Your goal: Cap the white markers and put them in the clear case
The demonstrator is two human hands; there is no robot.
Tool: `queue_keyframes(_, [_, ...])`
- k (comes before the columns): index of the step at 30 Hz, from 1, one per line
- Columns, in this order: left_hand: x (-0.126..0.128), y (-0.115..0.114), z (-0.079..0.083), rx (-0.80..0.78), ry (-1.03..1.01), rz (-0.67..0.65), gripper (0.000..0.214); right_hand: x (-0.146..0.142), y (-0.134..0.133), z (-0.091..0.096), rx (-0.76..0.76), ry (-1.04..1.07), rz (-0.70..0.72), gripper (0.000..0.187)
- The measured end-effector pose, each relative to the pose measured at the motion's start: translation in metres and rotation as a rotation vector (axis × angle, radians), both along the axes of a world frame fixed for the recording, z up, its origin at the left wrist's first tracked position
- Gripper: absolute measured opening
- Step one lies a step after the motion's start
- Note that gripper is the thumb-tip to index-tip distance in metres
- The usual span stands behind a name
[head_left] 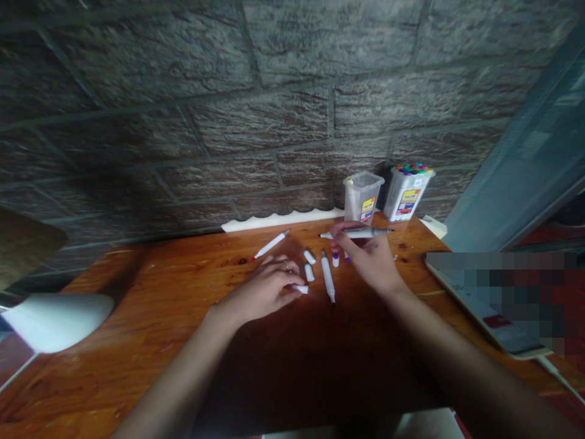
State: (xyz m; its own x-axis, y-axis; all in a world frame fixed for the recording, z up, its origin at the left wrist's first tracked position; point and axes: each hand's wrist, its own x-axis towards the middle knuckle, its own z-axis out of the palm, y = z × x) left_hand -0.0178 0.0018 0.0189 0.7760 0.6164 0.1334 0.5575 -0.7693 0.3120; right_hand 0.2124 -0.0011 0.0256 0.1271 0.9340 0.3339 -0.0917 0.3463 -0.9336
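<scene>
My right hand point(368, 256) is closed around a white double-ended marker point(365, 233), held level with its dark tips bare at both ends. Between the thumb and fingers of my left hand point(278, 279) is a small white marker cap point(300, 289), low at the table top. Another uncapped marker point(328, 277) lies between my hands. Two pale caps point(309, 272) rest just right of my left fingers. A purple-banded cap point(336, 260) stands under my right hand, with a second purple one partly hidden beside it. Beyond my left hand lies a marker point(272, 244) with a red end.
Against the brick wall stand a clear marker box point(359, 198) with a marker in it and a full marker box point(408, 194). A white wavy strip point(283, 219) runs along the wall. A white lamp point(59, 320) is at left, a flat device point(493, 317) at right.
</scene>
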Motion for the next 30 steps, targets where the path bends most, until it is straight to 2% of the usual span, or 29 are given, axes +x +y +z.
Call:
queue_keyframes(3, [0.002,0.0,0.001,0.023,-0.019,0.019,0.02,-0.001,-0.001,0.0,-0.014,0.002,-0.016,0.026])
queue_keyframes(8, [0.009,0.006,-0.001,0.18,-0.081,0.036,0.03,0.0,0.0,0.002,-0.011,-0.009,-0.025,0.025])
queue_keyframes(13, [0.018,0.014,-0.006,0.12,-0.027,-0.041,0.027,0.001,-0.001,0.001,-0.019,-0.017,-0.026,0.027])
queue_keyframes(18, [0.021,0.016,-0.009,0.145,-0.026,-0.012,0.02,0.001,0.0,0.003,-0.023,0.032,0.0,0.031])
queue_keyframes(21, [0.017,0.017,-0.012,0.109,-0.159,0.06,0.025,0.001,0.0,0.005,-0.019,0.069,0.055,0.034])
queue_keyframes(25, [0.011,0.019,-0.015,-0.021,-0.434,0.166,0.028,0.001,-0.003,0.007,-0.028,0.068,0.109,0.034])
queue_keyframes(30, [0.01,0.017,-0.014,-0.148,-0.617,0.21,0.03,0.001,-0.003,0.005,-0.047,0.016,0.109,0.032])
